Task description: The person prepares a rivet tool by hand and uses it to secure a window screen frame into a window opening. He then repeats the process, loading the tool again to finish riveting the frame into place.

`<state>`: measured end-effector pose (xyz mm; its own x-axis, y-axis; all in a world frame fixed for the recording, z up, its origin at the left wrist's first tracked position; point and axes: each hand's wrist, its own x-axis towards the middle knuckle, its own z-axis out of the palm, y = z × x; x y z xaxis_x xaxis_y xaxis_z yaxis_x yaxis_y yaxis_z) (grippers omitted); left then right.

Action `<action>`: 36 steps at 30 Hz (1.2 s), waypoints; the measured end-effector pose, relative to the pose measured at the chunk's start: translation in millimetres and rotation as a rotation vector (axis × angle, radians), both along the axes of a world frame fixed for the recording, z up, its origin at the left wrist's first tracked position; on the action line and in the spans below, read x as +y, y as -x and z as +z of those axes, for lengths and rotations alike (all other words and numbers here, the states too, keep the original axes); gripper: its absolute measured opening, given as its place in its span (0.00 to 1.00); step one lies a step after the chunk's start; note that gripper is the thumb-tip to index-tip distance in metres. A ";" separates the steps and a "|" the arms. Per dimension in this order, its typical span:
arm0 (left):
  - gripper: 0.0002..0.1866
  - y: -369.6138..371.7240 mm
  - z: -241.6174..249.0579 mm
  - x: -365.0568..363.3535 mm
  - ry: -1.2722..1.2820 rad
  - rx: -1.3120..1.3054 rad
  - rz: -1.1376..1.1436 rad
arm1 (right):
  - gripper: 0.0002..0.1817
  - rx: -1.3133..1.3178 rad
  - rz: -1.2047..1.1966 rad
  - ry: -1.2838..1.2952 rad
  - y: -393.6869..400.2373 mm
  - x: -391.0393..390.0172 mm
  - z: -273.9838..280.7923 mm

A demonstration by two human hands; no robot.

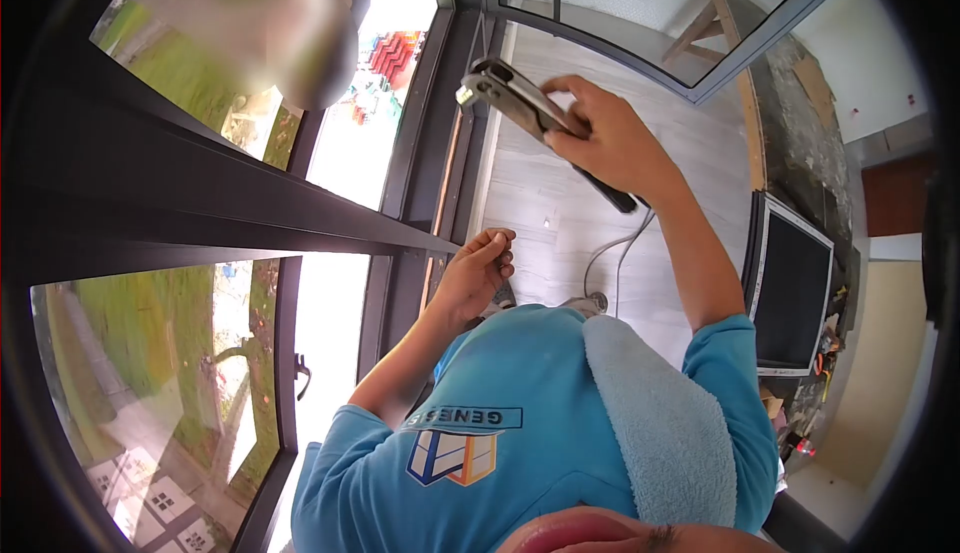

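My right hand (612, 138) is closed around a nail gun (515, 98), a long dark and silver tool held up over the floor. Its nose points toward the black window frame at upper left. A thin grey hose (622, 243) runs down behind it, near the tool's lower end. My left hand (478, 275) is beside the frame's edge, below the tool, with fingers curled and thumb pressed to them. Whatever may be between those fingers is too small to make out.
Black-framed glass panes (160, 383) stand at left, with grass outside. A glass panel (620, 13) is at the top. On the right are a worn bench (800, 133) and a monitor (792, 288). A blue towel (665, 423) hangs over my right shoulder.
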<state>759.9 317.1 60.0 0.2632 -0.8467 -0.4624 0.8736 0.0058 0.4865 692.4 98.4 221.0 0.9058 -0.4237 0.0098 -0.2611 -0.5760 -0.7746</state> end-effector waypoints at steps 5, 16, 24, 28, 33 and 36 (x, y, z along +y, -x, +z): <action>0.06 -0.8 -3.6 7.6 0.032 0.022 0.008 | 0.20 -0.067 -0.131 -0.269 38.4 5.7 -32.3; 0.06 -17.8 64.1 -61.2 0.254 -0.112 0.191 | 0.15 -0.173 -0.106 -0.736 102.9 16.9 -117.6; 0.08 -11.1 68.5 -124.5 0.251 -0.169 0.240 | 0.18 -0.265 -0.028 -0.851 100.4 -38.6 -137.7; 0.08 -10.7 60.8 -160.6 0.223 -0.172 0.286 | 0.15 -0.239 0.009 -0.898 91.7 -81.6 -146.0; 0.08 -14.7 62.8 -205.8 0.180 -0.154 0.359 | 0.11 -0.197 0.062 -0.921 75.8 -137.0 -148.4; 0.09 -16.8 62.9 -226.6 0.173 -0.165 0.403 | 0.11 -0.175 0.106 -0.952 69.0 -163.4 -154.1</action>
<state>776.7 90.5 123.0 0.6451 -0.7229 -0.2477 0.6962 0.4225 0.5804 623.4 -65.0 66.9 0.9580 -0.2403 -0.1568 -0.0812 0.2971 -0.9514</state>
